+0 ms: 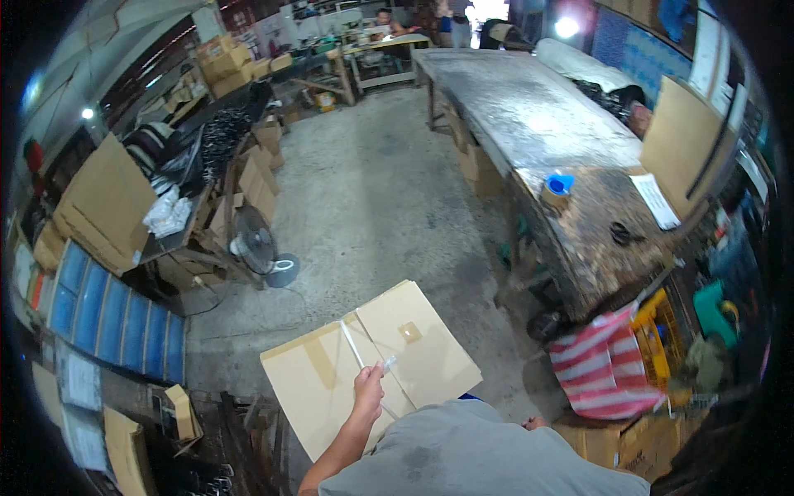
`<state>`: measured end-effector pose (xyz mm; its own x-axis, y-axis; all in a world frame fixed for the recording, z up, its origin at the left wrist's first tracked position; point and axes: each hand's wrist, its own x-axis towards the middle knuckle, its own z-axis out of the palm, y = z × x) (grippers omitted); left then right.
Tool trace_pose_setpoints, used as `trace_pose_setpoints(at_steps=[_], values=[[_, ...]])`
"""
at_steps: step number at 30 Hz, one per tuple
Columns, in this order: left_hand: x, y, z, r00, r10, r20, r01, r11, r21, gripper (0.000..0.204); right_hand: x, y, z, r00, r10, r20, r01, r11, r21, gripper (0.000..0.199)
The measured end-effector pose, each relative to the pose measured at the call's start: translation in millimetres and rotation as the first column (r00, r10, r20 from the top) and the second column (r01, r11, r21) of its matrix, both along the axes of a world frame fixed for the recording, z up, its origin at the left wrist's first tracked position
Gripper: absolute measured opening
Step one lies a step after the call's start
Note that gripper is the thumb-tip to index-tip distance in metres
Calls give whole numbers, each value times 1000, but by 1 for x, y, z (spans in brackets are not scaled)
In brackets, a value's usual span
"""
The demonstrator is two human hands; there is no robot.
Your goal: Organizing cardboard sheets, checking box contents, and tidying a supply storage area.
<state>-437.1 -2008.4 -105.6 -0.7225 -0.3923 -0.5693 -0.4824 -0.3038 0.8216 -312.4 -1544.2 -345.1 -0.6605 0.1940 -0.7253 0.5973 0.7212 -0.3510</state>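
I'm seeing one flattened cardboard box (372,368) under my left hand (368,383), which is pinching one clear tape strip (354,345). The strip is running along the seam, away and leftward. My right hand (533,424) is barely showing; I cannot tell its grip.

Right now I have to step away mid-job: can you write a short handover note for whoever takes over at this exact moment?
Left hand: raised over the cardboard box, pinching a strip of clear tape that runs along the centre seam.
Right hand: out of view behind the person's body; only a small part shows at the lower right.
Things: the box sits closed directly in front, flaps meeting at the seam, with patches of old brown tape on top. A tape roll and scissors lie on the long workbench to the right.
Done: flaps folded shut.
Left: the tape strip is not yet pressed flat along the seam.
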Motion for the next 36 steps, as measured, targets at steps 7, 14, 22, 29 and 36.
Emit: trace_pose_setpoints(at_steps=[7, 14, 22, 29, 36], values=[[-129, -15, 41, 984, -34, -176, 19, 996, -87, 29, -271, -57, 71, 813, -402, -422, 171, 857, -486, 17], [-227, -32, 22, 985, -44, -164, 45, 999, 6, 31, -430, -160, 199, 725, -401, -560, 12, 820, -572, 25], [-389, -59, 31, 945, -238, -226, 264, 960, 94, 25, -517, -219, 173, 637, -169, -752, -65, 961, -271, 18], [-511, -95, 14, 802, -521, -292, 519, 850, -91, 28, -544, -218, 135, 748, -178, -640, 156, 983, -92, 25], [-626, -116, 24, 818, -467, -336, 476, 877, -62, 27, -557, -222, 95, 909, -405, -95, 390, 909, -145, 29]])
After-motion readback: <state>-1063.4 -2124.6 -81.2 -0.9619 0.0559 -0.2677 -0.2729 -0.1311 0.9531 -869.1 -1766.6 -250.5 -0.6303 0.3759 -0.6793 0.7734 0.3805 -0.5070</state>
